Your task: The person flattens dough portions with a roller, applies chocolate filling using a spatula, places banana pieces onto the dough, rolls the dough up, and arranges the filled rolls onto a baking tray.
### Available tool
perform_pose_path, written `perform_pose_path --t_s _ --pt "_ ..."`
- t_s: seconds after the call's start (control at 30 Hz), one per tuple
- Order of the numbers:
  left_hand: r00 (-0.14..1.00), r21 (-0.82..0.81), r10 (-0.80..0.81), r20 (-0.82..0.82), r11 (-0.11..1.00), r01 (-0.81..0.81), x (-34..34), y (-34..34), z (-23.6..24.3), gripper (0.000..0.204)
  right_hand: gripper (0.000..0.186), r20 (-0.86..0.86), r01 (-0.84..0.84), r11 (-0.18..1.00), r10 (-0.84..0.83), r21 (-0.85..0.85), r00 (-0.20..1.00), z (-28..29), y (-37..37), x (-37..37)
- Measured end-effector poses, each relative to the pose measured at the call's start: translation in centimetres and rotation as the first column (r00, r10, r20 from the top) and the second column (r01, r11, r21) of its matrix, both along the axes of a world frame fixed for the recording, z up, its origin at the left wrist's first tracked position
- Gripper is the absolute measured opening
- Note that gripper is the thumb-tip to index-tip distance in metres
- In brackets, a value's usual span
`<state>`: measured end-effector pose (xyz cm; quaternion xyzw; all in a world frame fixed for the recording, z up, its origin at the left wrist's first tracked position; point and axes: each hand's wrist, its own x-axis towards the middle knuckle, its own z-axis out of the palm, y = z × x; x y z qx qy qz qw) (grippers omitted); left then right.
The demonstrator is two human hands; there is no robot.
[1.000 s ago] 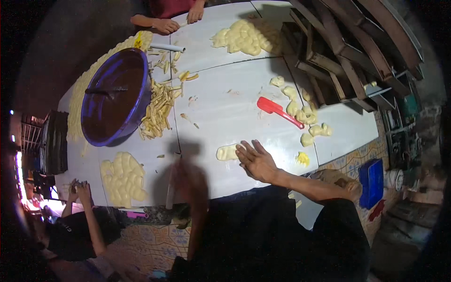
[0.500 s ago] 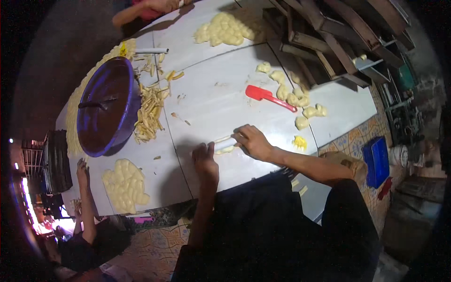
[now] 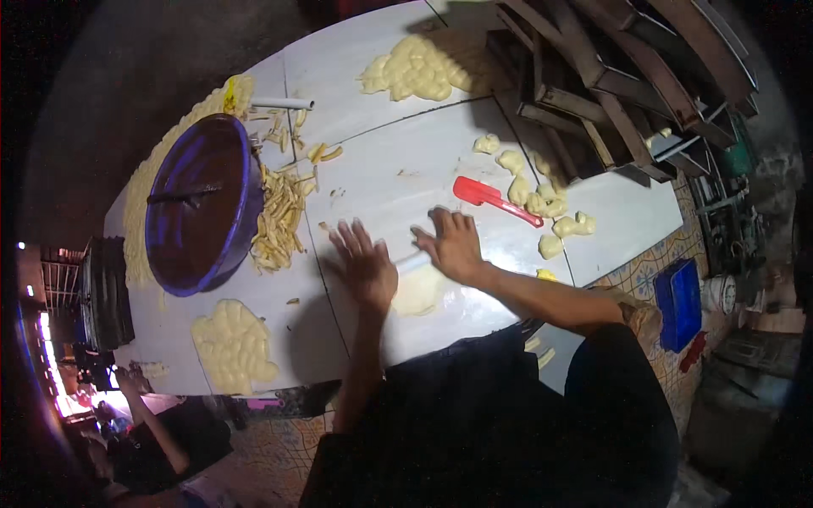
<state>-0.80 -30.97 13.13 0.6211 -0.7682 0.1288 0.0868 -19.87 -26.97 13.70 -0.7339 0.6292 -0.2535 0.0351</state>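
My left hand (image 3: pixel 366 269) lies with fingers spread over one end of a white rolling pin (image 3: pixel 412 262). My right hand (image 3: pixel 456 249) rests over its other end, fingers stretched out and apart. Both palms hide the pin's ends; only its middle shows. Just on the near side of it, a thin flattened piece of dough (image 3: pixel 417 293) lies on the white table (image 3: pixel 381 169). Beyond my right hand is a red spatula (image 3: pixel 498 201), beside several small dough lumps (image 3: pixel 552 203). A yellow dab (image 3: pixel 546 274) sits near my right wrist, partly hidden by the forearm.
On the left stands a purple basin (image 3: pixel 254 207) of dark brown contents, beside a heap of pale yellow strips (image 3: pixel 279 220). Dough masses (image 3: pixel 233 343) lie at near left and far middle. Dark trays (image 3: pixel 584 93) are stacked at far right. Another person's arm (image 3: pixel 161 432) shows lower left.
My hands have opened from a grip to spread fingers over the rolling pin, moving slightly farther from me. More of the flattened dough shows. The far person's arm has left view.
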Motion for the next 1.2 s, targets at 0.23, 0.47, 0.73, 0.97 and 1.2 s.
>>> perform_pose_path --t_s 0.23,0.47,0.73,0.97,1.2 --pt "0.902 -0.151 -0.093 -0.421 0.988 0.031 -1.3 -7.5 2.0 0.074 0.040 0.064 0.209 0.978 -0.209 0.017 0.976 1.7 -6.6 -5.5" --pt "0.836 0.150 -0.374 -0.402 0.874 0.463 1.4 -2.0 2.1 0.079 0.040 -0.285 0.252 0.942 -0.185 0.222 0.941 2.3 -4.4 -12.7" --pt "0.889 -0.011 0.228 -0.396 0.967 -0.253 12.0 11.0 0.1 0.055 0.019 0.421 -0.336 0.888 0.187 0.314 0.887 11.8 -8.6 -1.6" --pt "0.850 -0.114 0.373 -0.372 0.890 -0.441 13.2 13.2 -1.7 0.050 0.017 -0.138 -0.703 0.682 0.730 0.199 0.669 21.3 -24.4 23.9" --pt "0.886 -0.216 0.295 -0.357 0.897 -0.386 13.4 12.3 -3.9 0.033 0.017 0.015 -0.825 0.257 0.952 0.504 0.306 10.0 -36.2 31.8"
